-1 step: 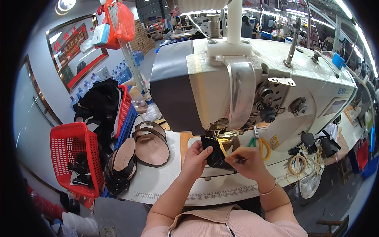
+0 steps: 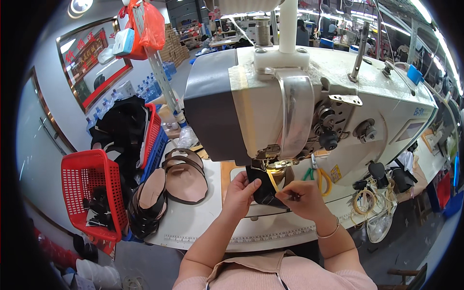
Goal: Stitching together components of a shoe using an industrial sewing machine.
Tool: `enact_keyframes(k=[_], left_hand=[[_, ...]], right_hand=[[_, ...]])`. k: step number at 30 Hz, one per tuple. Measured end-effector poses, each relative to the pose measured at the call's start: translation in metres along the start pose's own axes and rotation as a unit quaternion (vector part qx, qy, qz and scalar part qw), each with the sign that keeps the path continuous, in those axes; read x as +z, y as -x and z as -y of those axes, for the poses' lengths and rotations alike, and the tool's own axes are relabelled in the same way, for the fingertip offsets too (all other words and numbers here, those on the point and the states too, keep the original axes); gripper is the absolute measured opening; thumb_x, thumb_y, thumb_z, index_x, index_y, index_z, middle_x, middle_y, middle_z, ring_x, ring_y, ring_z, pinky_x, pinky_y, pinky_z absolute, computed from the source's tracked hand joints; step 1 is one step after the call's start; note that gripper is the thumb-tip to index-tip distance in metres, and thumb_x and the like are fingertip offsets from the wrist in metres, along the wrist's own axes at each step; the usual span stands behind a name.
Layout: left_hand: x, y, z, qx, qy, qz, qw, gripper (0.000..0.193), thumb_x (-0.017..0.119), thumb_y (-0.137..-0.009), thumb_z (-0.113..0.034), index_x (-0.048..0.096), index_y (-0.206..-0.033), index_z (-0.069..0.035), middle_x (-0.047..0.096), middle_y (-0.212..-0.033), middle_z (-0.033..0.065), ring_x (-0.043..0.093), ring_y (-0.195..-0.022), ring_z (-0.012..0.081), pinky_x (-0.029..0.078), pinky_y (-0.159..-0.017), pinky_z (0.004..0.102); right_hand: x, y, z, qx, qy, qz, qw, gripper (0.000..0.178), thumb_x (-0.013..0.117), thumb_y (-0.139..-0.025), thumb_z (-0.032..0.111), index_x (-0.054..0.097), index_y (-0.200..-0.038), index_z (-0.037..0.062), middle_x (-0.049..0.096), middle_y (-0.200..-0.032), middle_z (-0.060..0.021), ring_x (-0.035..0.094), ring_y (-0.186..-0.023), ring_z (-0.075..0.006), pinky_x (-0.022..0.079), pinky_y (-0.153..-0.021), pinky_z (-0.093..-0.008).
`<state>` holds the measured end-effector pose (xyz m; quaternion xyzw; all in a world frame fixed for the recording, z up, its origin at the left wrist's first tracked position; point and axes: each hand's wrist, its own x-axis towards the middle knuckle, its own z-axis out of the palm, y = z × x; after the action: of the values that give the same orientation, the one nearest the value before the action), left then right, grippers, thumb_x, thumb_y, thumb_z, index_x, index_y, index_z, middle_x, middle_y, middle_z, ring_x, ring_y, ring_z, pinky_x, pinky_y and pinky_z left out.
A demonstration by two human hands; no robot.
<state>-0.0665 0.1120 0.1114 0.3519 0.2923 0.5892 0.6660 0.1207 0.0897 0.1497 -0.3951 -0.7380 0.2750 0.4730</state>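
Observation:
A black piece of material lies under the needle area of a large white and grey sewing machine. My left hand grips the left edge of this piece, thumb on top. To its right, my right hand is closed, its fingertips pinching the lower end of a narrow yellow strip. The strip runs up towards the lit presser foot. The fingers of my right hand hide part of the black piece.
Scissors with green and yellow handles lie behind my right hand. At left are stacked beige and black cut pieces and a red basket. Rolls of tape hang at the right edge. A ruler strip follows the front table edge.

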Motion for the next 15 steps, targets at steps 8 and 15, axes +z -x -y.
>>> enact_keyframes(k=[8,15], left_hand=[[0.002,-0.009,-0.007,0.032,-0.056,-0.005,0.998,0.029,0.065,-0.082,-0.010,0.049,-0.105,-0.004,0.060,-0.090,0.0019,0.058,-0.077,0.0065,0.046,-0.062,0.0172],[-0.007,-0.015,-0.009,-0.025,0.017,0.024,0.999,0.028,0.065,-0.081,-0.009,0.050,-0.104,-0.003,0.060,-0.091,0.0032,0.060,-0.082,0.0096,0.050,-0.070,0.0208]], right_hand=[[0.002,-0.006,0.004,0.030,-0.004,0.025,0.999,0.015,0.072,-0.074,0.009,0.062,-0.069,-0.0009,0.050,-0.052,0.0007,0.039,-0.048,-0.0028,0.032,-0.043,-0.0201],[0.011,-0.005,0.004,0.040,-0.003,0.025,0.999,0.017,0.072,-0.075,0.009,0.061,-0.068,-0.0018,0.050,-0.051,0.0027,0.039,-0.047,-0.0014,0.032,-0.043,-0.0190]])
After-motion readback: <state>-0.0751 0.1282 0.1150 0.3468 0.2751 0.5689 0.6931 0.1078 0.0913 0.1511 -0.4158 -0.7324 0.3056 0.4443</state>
